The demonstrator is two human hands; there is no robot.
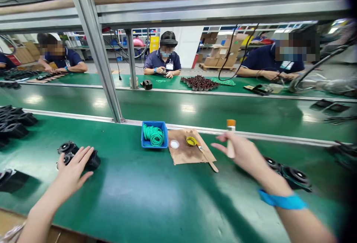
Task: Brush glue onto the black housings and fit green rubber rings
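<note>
My right hand, with a blue band at the wrist, grips a flat brush upright, its orange-brown bristles pointing up and its pale handle passing down through the fingers. Fingers spread, my left hand is over a black housing with round openings; whether it touches the part I cannot tell. Between my hands lies a stained piece of cardboard bearing a small yellow-rimmed pot, a white round lid and a thin wooden-handled brush. Beside it stands a blue bin of green rings.
Black housings sit at the far left, the left edge and behind my right forearm. A metal post rises from the bench's back edge. Across the green line, several people work near a pile of dark parts.
</note>
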